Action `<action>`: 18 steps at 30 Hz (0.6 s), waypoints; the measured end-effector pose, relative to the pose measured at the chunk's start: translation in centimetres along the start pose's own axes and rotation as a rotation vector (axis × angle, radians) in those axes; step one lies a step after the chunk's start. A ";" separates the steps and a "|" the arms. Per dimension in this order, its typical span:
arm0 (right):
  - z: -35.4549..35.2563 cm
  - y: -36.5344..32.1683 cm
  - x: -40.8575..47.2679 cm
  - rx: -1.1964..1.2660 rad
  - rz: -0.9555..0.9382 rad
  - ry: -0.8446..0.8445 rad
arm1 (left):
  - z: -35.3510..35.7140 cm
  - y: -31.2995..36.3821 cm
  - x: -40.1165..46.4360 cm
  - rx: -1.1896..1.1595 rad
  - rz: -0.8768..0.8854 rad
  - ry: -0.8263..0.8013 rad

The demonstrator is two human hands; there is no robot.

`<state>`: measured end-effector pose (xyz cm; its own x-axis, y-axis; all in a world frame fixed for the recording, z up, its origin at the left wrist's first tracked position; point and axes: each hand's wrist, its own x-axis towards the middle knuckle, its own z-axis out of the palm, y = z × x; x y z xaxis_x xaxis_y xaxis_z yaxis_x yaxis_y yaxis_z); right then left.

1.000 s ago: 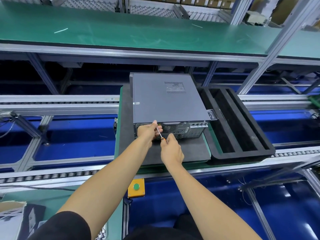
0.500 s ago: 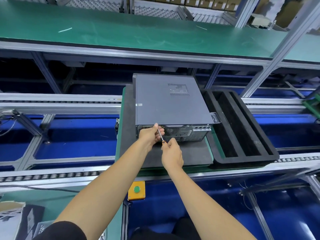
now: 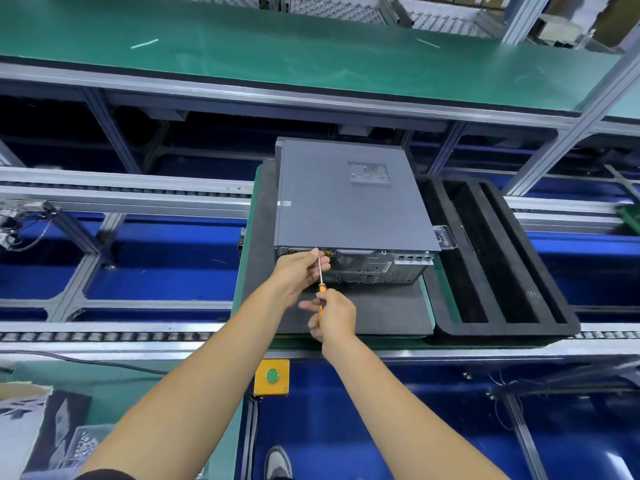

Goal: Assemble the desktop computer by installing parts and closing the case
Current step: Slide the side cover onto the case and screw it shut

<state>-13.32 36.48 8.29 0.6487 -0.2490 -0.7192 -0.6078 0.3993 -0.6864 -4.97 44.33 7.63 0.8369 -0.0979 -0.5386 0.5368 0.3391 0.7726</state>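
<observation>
A grey desktop computer case [image 3: 349, 199] lies flat on a dark foam mat [image 3: 381, 306], its side panel on and its rear ports facing me. My right hand [image 3: 334, 317] grips the orange handle of a screwdriver [image 3: 321, 271]. The metal shaft points up to the case's rear top edge near the left corner. My left hand [image 3: 299, 271] rests against the rear of the case and pinches the shaft near its tip. The screw itself is hidden by my fingers.
A black foam tray [image 3: 498, 258] with long slots lies right of the case. The mat sits on a green pallet on a roller conveyor [image 3: 104, 336]. A yellow box with a green button [image 3: 272, 376] is below. A green workbench [image 3: 277, 53] runs behind.
The screwdriver now stands more upright. My right hand has dropped slightly lower on the handle, with its fingers spread looser. My left hand stays at the case's rear edge.
</observation>
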 end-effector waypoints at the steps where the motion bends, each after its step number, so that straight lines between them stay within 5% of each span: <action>1: 0.2 -0.1 -0.1 0.045 0.041 -0.033 | 0.0 0.0 -0.2 -0.003 0.000 0.009; 18: -0.7 1.3 2.3 -0.191 -0.169 -0.127 | 0.6 -0.6 0.2 -0.038 0.042 0.083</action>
<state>-12.89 35.82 5.66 0.7933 -0.1804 -0.5815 -0.5534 0.1848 -0.8122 -4.99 43.53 7.27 0.8460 -0.0059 -0.5331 0.4957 0.3768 0.7825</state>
